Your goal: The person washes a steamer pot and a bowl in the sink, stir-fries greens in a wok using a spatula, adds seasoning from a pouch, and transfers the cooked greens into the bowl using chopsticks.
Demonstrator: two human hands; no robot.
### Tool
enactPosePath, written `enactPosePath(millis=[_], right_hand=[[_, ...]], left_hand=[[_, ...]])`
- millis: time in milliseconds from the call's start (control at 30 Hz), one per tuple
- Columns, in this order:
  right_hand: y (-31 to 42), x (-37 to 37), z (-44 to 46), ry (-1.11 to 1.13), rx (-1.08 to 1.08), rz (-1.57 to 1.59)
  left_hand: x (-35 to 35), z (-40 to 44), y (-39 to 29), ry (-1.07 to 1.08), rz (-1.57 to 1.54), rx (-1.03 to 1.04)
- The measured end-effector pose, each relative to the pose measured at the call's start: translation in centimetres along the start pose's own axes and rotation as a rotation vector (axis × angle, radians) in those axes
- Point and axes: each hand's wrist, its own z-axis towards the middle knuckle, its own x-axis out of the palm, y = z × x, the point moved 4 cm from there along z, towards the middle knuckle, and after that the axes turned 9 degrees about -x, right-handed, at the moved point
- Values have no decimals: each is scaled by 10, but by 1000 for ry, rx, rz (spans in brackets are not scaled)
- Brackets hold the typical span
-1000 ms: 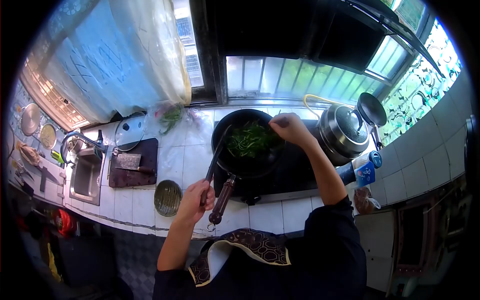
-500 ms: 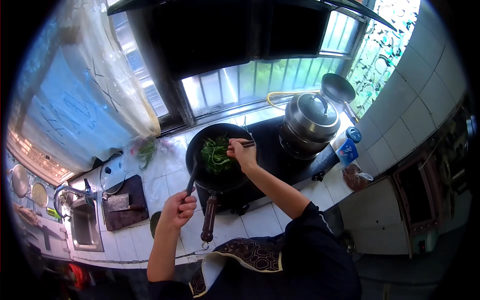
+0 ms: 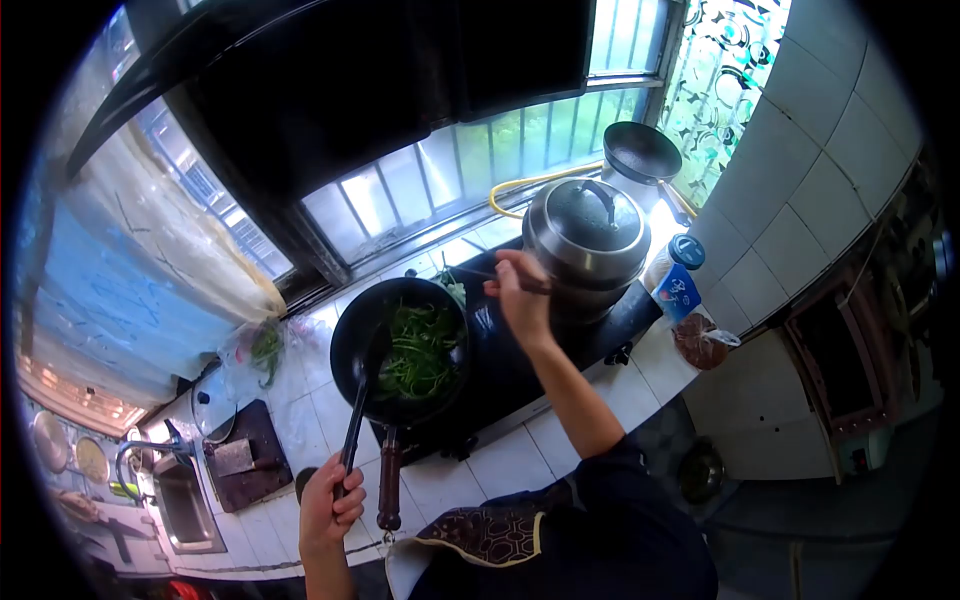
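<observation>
On the counter (image 3: 440, 490), a cleaver (image 3: 234, 457) is lying on a dark cutting board (image 3: 262, 425), and further right the left hand (image 3: 332, 500) is gripping a dark long-handled utensil (image 3: 354, 430) that is reaching into the black pan (image 3: 347, 335). Leafy greens (image 3: 415, 352) are lying in that pan (its brown handle is pointing toward the person), while the right hand (image 3: 522, 300) is holding slim chopsticks (image 3: 477, 271) beyond its rim, near a lidded pot (image 3: 575, 245).

The left hand (image 3: 332, 502) grips a black-handled spatula (image 3: 354, 432), which reaches into the dark frying pan (image 3: 347, 335) containing green leafy vegetables (image 3: 420, 348). The right hand (image 3: 522, 300) holds brown chopsticks (image 3: 537, 287) near a lidded steel pot (image 3: 585, 245).
</observation>
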Motion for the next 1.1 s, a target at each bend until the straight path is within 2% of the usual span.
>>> enactPosePath(millis=[33,100,233,333,367,433,467,533,567,633,667,767,833,900,967,1033,1100], right_hand=[[-36,4,4,-31,-44,8],[-93,14,10,-61,36,13],[-119,27,26,-67,156,-39],[-85,28,21,-65,-76,2],[-71,26,19,-59,-62,6],[-32,24,15,56,-250,142],[-13,21,12,67,-239,146],[25,22,2,268,-348,224],[32,19,-7,286,-332,232],[40,24,-34,549,-255,161],[36,25,-49,596,-201,135],[27,29,-81,844,-54,-168],[26,29,-80,805,-102,-127],[35,32,-68,660,107,-90],[36,45,-47,594,-19,-244],[7,61,-21,549,-345,-474],[-41,71,-2,556,-397,-693]], left_hand=[[0,2,1,-4,13,-1],[2,2,2,-24,-61,1],[11,0,1,-154,-67,36],[20,-2,1,-179,-91,65],[20,-3,2,-173,-121,73],[17,-2,4,-177,-152,89],[17,-3,5,-164,-183,99],[18,-4,7,-130,-239,120],[17,-5,8,-138,-239,141],[19,-10,9,-163,-194,184],[15,-12,11,-153,-173,210],[11,-18,14,-253,20,276],[6,-20,14,-296,33,291],[-1,-17,14,-357,367,271],[-12,-11,19,-456,469,311],[-31,2,28,-533,672,473],[-30,1,33,-557,795,447]])
